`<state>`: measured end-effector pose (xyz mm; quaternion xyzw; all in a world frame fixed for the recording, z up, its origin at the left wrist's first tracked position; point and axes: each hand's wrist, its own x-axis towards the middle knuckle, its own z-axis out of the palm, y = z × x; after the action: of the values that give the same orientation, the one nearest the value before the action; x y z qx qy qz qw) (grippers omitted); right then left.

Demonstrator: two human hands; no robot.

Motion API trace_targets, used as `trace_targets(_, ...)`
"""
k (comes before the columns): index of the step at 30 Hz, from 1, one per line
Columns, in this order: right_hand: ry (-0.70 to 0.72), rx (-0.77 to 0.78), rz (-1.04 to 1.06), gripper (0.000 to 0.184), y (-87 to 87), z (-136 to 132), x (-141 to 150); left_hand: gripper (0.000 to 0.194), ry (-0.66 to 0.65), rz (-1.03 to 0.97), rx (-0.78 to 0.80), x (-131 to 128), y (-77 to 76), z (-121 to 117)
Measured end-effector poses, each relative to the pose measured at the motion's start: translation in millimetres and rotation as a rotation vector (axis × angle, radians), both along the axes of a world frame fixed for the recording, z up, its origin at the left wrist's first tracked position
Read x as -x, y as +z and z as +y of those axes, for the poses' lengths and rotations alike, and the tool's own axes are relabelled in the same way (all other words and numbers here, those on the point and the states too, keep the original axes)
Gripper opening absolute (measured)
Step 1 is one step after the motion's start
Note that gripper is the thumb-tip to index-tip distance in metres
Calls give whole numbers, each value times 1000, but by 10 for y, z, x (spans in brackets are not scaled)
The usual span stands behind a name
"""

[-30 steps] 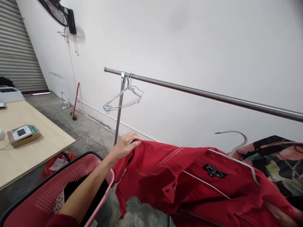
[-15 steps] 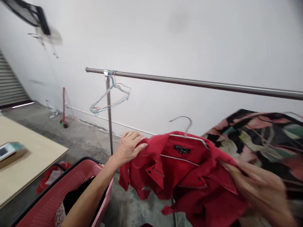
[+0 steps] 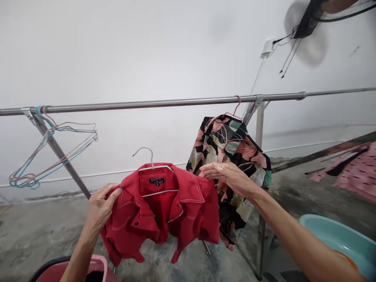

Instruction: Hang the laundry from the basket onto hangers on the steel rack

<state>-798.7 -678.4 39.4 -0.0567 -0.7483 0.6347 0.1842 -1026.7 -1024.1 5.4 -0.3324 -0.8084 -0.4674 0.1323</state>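
A red collared jacket hangs on a white wire hanger, whose bare hook rises free below the metal rail. My left hand pinches the jacket's shoulder on the left side, thumb in front. At the opposite shoulder, my right hand lies with fingers stretched out straight, by the top edge of the cloth. Whether its fingertips press on the fabric I cannot tell. Just behind this hand is a black floral garment on a pink hanger hooked over the rail.
The metal rail runs across the view. Pink and blue wire hangers hang at its left. A pink basket stands low left, a turquoise tub low right. A pink garment hangs far right; a wall fan is above.
My view has swung right, bringing the floral garment, tub and pink garment into sight. The jacket now faces me more squarely, and my right hand's fingers have straightened at its shoulder.
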Motion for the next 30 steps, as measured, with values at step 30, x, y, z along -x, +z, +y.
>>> trace_targets(30, -143, -520, 44, 36, -676, -67, -46, 35, -25, 36, 87, 146, -17, -316)
